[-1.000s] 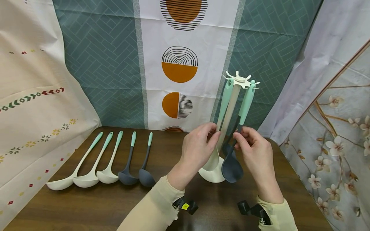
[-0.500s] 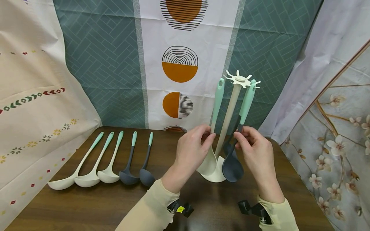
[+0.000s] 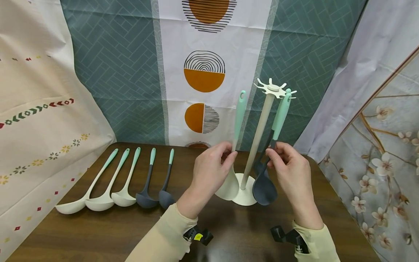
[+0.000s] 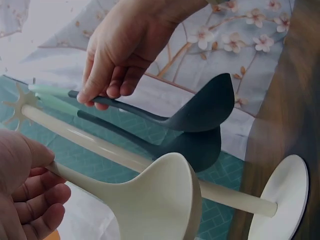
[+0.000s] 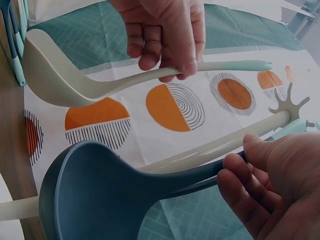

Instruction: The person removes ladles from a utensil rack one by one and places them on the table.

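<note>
My left hand (image 3: 212, 168) pinches the stem of a cream ladle (image 3: 230, 186) with a mint handle, upright and apart from the rack, to its left. A cream utensil rack (image 3: 260, 133) stands on a round base, with a ring of hooks on top. My right hand (image 3: 292, 170) pinches the dark stem of a dark ladle (image 3: 264, 191), whose mint handle reaches the hooks. Behind it a second dark ladle (image 4: 197, 150) hangs close by, partly hidden. In the right wrist view the cream ladle (image 5: 55, 75) and front dark ladle (image 5: 95, 195) lie on opposite sides of the pole.
On the left of the brown table (image 3: 108, 233) several ladles lie in a row: cream ladles (image 3: 99, 203) to the left, dark ladles (image 3: 146, 201) to the right. A patterned cloth (image 3: 131, 72) hangs behind, with a flowered cloth (image 3: 370, 174) at the right.
My left hand has moved left with the cream ladle, drawing its handle away from the rack's hooks. My right hand stays almost where it was on the dark ladle.
</note>
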Action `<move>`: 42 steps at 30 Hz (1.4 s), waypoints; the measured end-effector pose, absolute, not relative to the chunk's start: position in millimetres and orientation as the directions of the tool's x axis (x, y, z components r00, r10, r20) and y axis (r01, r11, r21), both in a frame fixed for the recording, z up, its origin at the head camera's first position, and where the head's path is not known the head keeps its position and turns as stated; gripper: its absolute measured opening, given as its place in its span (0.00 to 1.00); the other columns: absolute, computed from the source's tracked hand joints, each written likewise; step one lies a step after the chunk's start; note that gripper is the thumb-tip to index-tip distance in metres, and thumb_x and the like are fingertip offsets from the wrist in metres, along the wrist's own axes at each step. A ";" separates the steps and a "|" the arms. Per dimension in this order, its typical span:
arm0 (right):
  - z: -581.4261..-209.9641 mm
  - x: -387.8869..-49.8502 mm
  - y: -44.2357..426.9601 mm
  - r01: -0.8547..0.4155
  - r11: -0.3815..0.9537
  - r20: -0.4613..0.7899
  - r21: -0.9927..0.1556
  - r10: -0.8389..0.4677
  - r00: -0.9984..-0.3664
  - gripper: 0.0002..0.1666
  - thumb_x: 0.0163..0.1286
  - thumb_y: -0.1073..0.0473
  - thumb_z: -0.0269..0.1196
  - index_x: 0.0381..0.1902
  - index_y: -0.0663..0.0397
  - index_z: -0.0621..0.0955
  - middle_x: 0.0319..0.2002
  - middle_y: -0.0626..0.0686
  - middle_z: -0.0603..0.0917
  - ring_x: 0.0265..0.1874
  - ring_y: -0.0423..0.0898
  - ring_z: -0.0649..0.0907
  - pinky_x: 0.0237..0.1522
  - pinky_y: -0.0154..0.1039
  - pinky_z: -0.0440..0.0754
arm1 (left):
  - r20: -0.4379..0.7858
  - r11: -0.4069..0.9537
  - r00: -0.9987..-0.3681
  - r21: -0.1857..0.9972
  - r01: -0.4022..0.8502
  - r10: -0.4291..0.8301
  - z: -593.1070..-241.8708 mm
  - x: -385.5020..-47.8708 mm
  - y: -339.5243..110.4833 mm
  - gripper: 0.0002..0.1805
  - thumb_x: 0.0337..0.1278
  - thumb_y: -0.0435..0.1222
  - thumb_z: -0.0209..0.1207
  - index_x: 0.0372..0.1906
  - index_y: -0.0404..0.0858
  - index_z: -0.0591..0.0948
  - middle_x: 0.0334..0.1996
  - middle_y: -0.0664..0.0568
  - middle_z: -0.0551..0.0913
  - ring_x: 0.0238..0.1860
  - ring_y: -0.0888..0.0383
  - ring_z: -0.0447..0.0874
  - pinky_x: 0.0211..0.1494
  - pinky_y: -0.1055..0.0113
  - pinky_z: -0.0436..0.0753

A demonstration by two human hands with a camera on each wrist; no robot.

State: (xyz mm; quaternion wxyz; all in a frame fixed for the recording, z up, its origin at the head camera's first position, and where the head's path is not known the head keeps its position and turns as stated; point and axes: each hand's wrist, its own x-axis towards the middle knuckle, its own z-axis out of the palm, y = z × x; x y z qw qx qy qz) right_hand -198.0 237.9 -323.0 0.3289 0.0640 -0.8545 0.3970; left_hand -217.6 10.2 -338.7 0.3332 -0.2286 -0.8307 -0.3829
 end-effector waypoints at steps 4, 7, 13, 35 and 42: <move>-322.4 -198.0 237.7 -0.368 0.675 0.609 -0.640 0.153 -0.778 0.08 0.78 0.58 0.73 0.50 0.54 0.89 0.28 0.49 0.89 0.27 0.41 0.87 0.31 0.28 0.79 | 0.718 0.624 -0.684 0.477 0.619 0.129 -341.4 -218.5 3.2 0.04 0.74 0.39 0.72 0.44 0.45 0.88 0.33 0.59 0.86 0.31 0.62 0.79 0.33 0.66 0.79; -322.5 -197.7 237.8 -0.364 0.673 0.604 -0.644 0.154 -0.782 0.08 0.79 0.56 0.73 0.50 0.54 0.89 0.29 0.49 0.89 0.28 0.45 0.88 0.31 0.28 0.80 | 0.702 0.643 -0.700 0.476 0.599 0.132 -344.1 -220.6 -3.0 0.05 0.73 0.40 0.73 0.44 0.44 0.88 0.33 0.59 0.87 0.29 0.62 0.79 0.32 0.66 0.79; -323.1 -197.1 237.5 -0.358 0.669 0.598 -0.651 0.161 -0.786 0.09 0.79 0.56 0.73 0.51 0.53 0.89 0.29 0.49 0.89 0.28 0.44 0.88 0.32 0.27 0.80 | 0.660 0.681 -0.739 0.480 0.553 0.135 -350.0 -226.0 -15.6 0.05 0.72 0.40 0.74 0.43 0.45 0.89 0.32 0.59 0.87 0.28 0.61 0.80 0.30 0.64 0.77; -323.5 -197.2 237.5 -0.357 0.676 0.597 -0.645 0.155 -0.787 0.09 0.79 0.57 0.72 0.51 0.54 0.88 0.29 0.50 0.89 0.28 0.42 0.87 0.32 0.28 0.79 | 0.528 0.795 -0.841 0.456 0.400 0.121 -370.9 -247.5 -45.4 0.07 0.74 0.43 0.72 0.41 0.44 0.90 0.27 0.58 0.87 0.25 0.58 0.80 0.27 0.61 0.76; -324.1 -197.4 237.4 -0.355 0.681 0.600 -0.641 0.156 -0.784 0.08 0.79 0.57 0.72 0.51 0.54 0.88 0.30 0.50 0.89 0.28 0.41 0.87 0.32 0.27 0.79 | 0.488 0.816 -0.867 0.459 0.350 0.097 -376.5 -255.4 -54.1 0.08 0.75 0.43 0.71 0.40 0.43 0.90 0.25 0.57 0.86 0.22 0.56 0.76 0.24 0.62 0.74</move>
